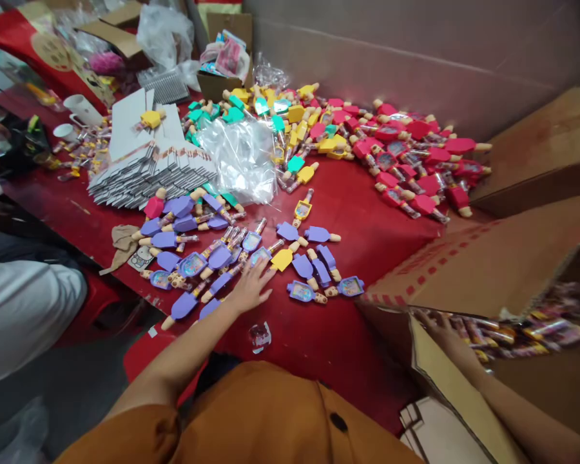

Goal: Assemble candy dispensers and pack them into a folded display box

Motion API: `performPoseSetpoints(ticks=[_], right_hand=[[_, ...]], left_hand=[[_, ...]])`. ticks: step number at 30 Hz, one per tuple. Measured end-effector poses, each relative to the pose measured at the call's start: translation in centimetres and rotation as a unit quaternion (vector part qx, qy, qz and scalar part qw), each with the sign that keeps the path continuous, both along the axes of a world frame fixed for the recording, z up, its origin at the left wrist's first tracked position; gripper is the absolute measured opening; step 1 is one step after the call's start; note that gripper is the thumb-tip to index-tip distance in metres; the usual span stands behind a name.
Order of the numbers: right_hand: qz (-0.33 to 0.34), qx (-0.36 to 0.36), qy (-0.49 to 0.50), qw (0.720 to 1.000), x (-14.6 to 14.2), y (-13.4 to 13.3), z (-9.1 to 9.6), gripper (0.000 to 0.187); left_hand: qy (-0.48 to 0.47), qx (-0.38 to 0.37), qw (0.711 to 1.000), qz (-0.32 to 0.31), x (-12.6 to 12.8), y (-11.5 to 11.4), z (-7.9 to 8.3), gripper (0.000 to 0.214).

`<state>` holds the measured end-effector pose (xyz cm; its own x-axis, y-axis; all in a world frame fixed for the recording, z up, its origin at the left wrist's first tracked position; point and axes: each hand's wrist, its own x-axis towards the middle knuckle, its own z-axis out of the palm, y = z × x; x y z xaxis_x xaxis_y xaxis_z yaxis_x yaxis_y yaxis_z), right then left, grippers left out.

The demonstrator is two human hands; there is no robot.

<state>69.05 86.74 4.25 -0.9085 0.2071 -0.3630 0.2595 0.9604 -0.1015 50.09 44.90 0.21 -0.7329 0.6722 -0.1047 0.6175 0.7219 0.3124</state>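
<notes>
A small packing workshop: heaps of popsicle-shaped toys cover the red surface, beside stacked flat cartons (upper left) and cardboard boxes.

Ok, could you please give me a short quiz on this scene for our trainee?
1. True or false: the left hand lies open among the purple toys.
2. Where does the right hand reach? A: into the box. B: onto a cup. C: onto a bag.
3. What colour is the table?
Key: 1 true; 2 A; 3 red.
</notes>
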Motion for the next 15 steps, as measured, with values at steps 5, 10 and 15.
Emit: performPoseSetpoints(ticks=[5, 10, 15], right_hand=[[-0.064, -0.073, 0.024, 0.995, 0.6, 0.6, -0.3, 0.050], [-0.100, -0.134, 0.054, 0.984, -0.4, 0.0, 0.2, 0.054], [-0.106, -0.119, 0.063, 0.985, -1.7, -0.5, 1.3, 0.048]], left_hand=[[0.098, -0.078, 0.949, 0.289, 8.7, -7.8, 0.0, 0.058], [0.065, -0.130, 0.896, 0.419, 9.3, -11.2, -1.8, 0.076], [0.035, -0.102, 0.897, 0.428, 3.8, -9.4, -1.9, 0.066]])
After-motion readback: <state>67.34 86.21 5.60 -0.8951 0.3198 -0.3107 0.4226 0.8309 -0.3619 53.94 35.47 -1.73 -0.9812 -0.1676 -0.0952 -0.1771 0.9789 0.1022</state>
